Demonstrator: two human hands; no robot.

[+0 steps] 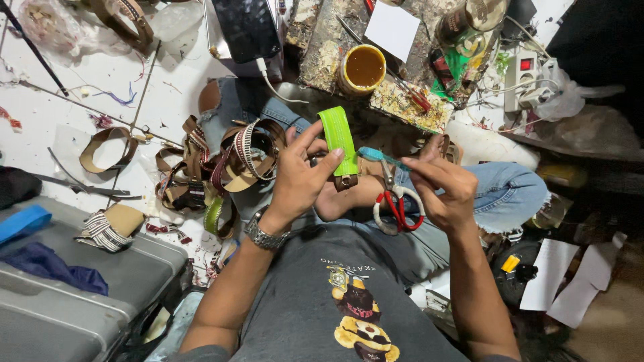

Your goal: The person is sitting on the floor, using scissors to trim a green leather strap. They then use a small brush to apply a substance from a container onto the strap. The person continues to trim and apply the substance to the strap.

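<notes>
Raised over the lap, one bright green webbing strap (pixel 337 139) with a brown leather end is pinched by the left hand (pixel 300 175); a thin teal stick (pixel 381 157) is clamped in the right hand (pixel 448 191). One pair of red-handled scissors (pixel 396 201) is seen below, one round glue tin (pixel 363 68) beyond

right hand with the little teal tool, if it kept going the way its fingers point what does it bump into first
Probably the neon green strap held up in the left hand: the right hand points its teal tool leftward at it. Depth is unclear.
</notes>
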